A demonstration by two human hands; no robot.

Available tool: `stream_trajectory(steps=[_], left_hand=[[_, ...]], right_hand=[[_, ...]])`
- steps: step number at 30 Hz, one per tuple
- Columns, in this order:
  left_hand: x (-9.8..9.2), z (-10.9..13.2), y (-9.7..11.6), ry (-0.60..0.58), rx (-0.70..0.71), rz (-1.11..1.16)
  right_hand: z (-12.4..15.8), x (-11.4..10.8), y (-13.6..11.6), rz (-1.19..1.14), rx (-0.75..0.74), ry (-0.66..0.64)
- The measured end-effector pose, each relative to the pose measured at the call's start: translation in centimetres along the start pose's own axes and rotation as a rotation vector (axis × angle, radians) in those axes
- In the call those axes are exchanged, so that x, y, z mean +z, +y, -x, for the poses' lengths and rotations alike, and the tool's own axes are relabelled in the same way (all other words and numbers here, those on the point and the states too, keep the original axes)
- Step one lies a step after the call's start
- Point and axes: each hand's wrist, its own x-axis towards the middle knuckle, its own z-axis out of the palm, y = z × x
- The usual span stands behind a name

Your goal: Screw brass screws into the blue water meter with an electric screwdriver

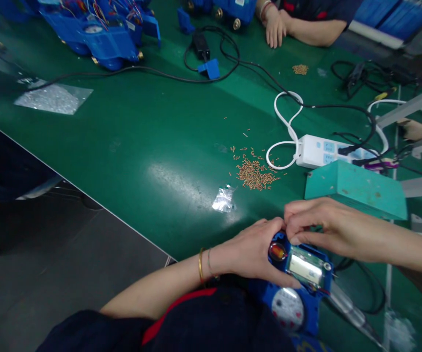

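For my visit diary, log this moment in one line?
left grip: around blue device; right grip: at its far edge; nearby: screws, power strip

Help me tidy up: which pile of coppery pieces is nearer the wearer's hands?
The larger pile, beside the white cable loop; the smaller pile lies farther, near the co-worker's hands.

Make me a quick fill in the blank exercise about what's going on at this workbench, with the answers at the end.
1. The left hand holds a device edged in the colour ____.
2. The right hand is at the device's edge, its fingertips close to the ____ hand.
3. Small copper-coloured pieces lie in a heap on the table, whose surface is ____.
4. Near that heap, the power strip has a body that is mostly ____.

Missing words: blue; left; green; white.
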Motion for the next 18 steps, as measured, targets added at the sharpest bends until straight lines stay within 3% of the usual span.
stream_trajectory(steps=[8,15,18], left_hand=[[-0.2,0.0,0.2,-0.013,0.010,0.026],[-0.4,0.1,0.6,-0.004,0.065,0.092],[-0.4,0.3,0.5,-0.025,-0.007,0.069]], right_hand=[[0.1,-0.1,0.7,-0.134,0.000,-0.016],[-0.9,0.2,1.8,-0.214,0.149,-0.063],[0.4,-0.4,2.0,-0.328,0.174,0.103]])
